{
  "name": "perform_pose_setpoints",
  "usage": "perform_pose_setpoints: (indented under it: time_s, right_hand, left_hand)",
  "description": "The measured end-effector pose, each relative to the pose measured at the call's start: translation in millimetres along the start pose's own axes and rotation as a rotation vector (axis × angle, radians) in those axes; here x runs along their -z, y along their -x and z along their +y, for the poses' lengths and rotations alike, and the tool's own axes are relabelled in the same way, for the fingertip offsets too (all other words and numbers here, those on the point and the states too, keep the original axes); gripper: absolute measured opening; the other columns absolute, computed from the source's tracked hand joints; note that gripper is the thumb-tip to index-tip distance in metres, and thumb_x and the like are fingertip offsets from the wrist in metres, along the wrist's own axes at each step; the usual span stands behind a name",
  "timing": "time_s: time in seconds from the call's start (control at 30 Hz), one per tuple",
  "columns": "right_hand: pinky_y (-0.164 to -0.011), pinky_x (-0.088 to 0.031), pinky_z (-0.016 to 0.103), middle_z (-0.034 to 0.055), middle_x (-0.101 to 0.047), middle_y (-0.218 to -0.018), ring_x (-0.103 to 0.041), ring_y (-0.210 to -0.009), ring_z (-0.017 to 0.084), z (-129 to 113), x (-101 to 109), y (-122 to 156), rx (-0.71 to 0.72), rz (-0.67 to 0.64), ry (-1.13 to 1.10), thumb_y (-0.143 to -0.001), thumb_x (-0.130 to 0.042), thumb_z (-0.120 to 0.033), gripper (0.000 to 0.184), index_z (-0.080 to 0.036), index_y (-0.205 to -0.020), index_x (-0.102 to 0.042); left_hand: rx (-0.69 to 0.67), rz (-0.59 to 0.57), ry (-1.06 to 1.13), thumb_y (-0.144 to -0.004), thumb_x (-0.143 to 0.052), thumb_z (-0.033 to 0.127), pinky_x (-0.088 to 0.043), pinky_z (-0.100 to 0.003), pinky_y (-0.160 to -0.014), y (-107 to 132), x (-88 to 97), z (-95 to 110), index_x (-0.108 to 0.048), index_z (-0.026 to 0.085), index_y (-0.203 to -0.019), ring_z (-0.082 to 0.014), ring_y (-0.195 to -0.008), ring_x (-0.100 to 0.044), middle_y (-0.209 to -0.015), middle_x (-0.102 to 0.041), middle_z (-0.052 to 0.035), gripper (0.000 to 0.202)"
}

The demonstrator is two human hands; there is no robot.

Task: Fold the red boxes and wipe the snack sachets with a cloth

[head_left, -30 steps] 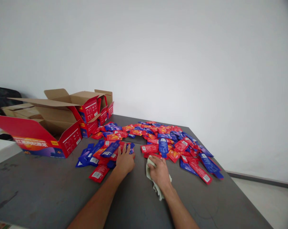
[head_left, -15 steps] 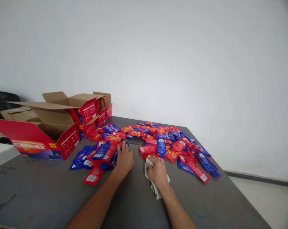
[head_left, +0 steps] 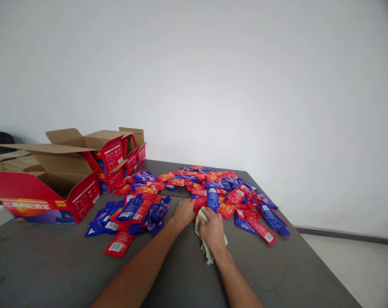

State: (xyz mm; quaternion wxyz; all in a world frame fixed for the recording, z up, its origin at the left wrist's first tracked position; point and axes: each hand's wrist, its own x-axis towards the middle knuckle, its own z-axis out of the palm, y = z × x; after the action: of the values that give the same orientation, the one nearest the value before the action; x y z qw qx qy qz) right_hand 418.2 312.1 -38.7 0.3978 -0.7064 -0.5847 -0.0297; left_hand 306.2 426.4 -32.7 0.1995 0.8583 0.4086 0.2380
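Observation:
My right hand (head_left: 212, 229) presses a pale crumpled cloth (head_left: 205, 250) onto the dark grey table (head_left: 52, 265), fingers closed over it. My left hand (head_left: 184, 212) lies just left of it, fingers stretched forward against red packets at the edge of the pile. Many red and blue flat packets (head_left: 213, 188) lie scattered across the table's far half. A smaller heap of blue and red packets (head_left: 132, 211) lies left of my left hand.
Several opened red cardboard boxes with brown flaps (head_left: 49, 184) stand at the table's left rear. One red packet (head_left: 117, 244) lies apart nearer me. A white wall rises behind; the table's right edge (head_left: 322, 265) drops to a light floor.
My left hand has left the blue-and-red heap and slid right, close beside my right hand. The right hand with the cloth has barely shifted.

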Motion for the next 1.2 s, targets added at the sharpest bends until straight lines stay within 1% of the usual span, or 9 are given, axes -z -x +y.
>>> perform_pose_setpoints:
  time_s: [0.1,0.2,0.33,0.43,0.53,0.77,0.87,1.07,1.2]
  right_hand:
    - [-0.103,-0.042,0.047,0.0106,-0.068,-0.124,-0.059,-0.116,0.029,1,0,0,-0.001,0.023,-0.015,-0.083,-0.056,-0.020,0.034,-0.020,-0.112,-0.073]
    - [-0.103,-0.044,0.046,0.0099,-0.067,-0.126,-0.057,-0.117,0.029,-2,-1,0,0.018,0.044,-0.066,-0.084,-0.057,-0.021,0.034,-0.021,-0.115,-0.072]
    - [-0.102,-0.045,0.043,0.0067,-0.064,-0.131,-0.057,-0.115,0.026,-21,2,5,0.131,-0.032,-0.155,-0.085,-0.057,-0.019,0.037,-0.024,-0.120,-0.070]
    - [-0.098,-0.046,0.039,0.0014,-0.064,-0.132,-0.057,-0.111,0.023,-38,7,10,0.232,-0.164,-0.174,-0.084,-0.057,-0.015,0.038,-0.031,-0.117,-0.070]
    - [-0.096,-0.046,0.038,0.0007,-0.064,-0.132,-0.057,-0.111,0.023,-42,8,11,0.239,-0.184,-0.154,-0.085,-0.057,-0.015,0.038,-0.032,-0.116,-0.070]
    - [-0.097,-0.044,0.046,0.0080,-0.059,-0.139,-0.057,-0.109,0.025,-17,5,1,0.133,0.085,-0.096,-0.093,-0.049,-0.025,0.039,-0.025,-0.129,-0.064]
    - [-0.095,-0.044,0.043,0.0059,-0.059,-0.139,-0.056,-0.107,0.025,-23,5,4,0.167,0.041,-0.108,-0.093,-0.049,-0.023,0.039,-0.028,-0.128,-0.065]
    - [-0.092,-0.045,0.038,-0.0006,-0.062,-0.135,-0.057,-0.105,0.023,-53,1,15,0.280,-0.212,-0.143,-0.087,-0.052,-0.013,0.044,-0.033,-0.122,-0.067]
    - [-0.096,-0.046,0.042,0.0040,-0.062,-0.136,-0.056,-0.113,0.025,-50,-1,14,0.214,-0.118,-0.197,-0.088,-0.053,-0.019,0.040,-0.029,-0.124,-0.067]
  left_hand:
    - [0.033,0.023,0.069,-0.082,-0.050,0.015,-0.045,-0.037,-0.095,11,10.0,-4,-0.068,0.020,-0.112,-0.0264,-0.107,-0.065,-0.111,-0.072,-0.0129,0.035]
    - [0.111,0.048,0.479,-0.077,-0.054,0.015,-0.050,-0.033,-0.084,26,17.9,-9,-0.069,0.019,-0.108,-0.0241,-0.096,-0.067,-0.104,-0.074,-0.0100,0.035]
    - [0.197,-0.073,1.212,-0.059,-0.058,0.006,-0.051,-0.028,-0.067,48,21.9,-15,-0.059,0.018,-0.127,-0.0216,-0.084,-0.069,-0.111,-0.072,-0.0103,0.069]
    - [0.186,-0.159,1.469,-0.051,-0.059,0.000,-0.049,-0.023,-0.062,57,24.1,-14,-0.058,0.019,-0.129,-0.0221,-0.090,-0.069,-0.121,-0.069,-0.0130,0.080]
    - [0.168,-0.169,1.526,-0.051,-0.061,-0.002,-0.049,-0.022,-0.065,61,27.7,-5,-0.065,0.016,-0.122,-0.0235,-0.096,-0.068,-0.122,-0.069,-0.0151,0.074]
    - [0.113,-0.212,1.502,-0.056,-0.074,0.003,-0.052,-0.032,-0.080,70,38.3,20,-0.064,0.017,-0.128,-0.0264,-0.100,-0.068,-0.120,-0.070,-0.0142,0.073]
    - [0.109,-0.168,1.528,-0.052,-0.067,-0.001,-0.051,-0.030,-0.080,68,37.5,17,-0.066,0.017,-0.125,-0.0267,-0.104,-0.067,-0.123,-0.069,-0.0136,0.074]
    - [0.184,0.026,1.565,-0.044,-0.050,0.000,-0.050,-0.026,-0.074,59,32.5,-2,-0.065,0.017,-0.119,-0.0236,-0.102,-0.067,-0.119,-0.071,-0.0115,0.078]
    - [0.279,0.101,1.577,-0.047,-0.052,0.002,-0.049,-0.025,-0.065,58,36.8,-3,-0.060,0.017,-0.123,-0.0209,-0.088,-0.069,-0.111,-0.073,-0.0098,0.078]
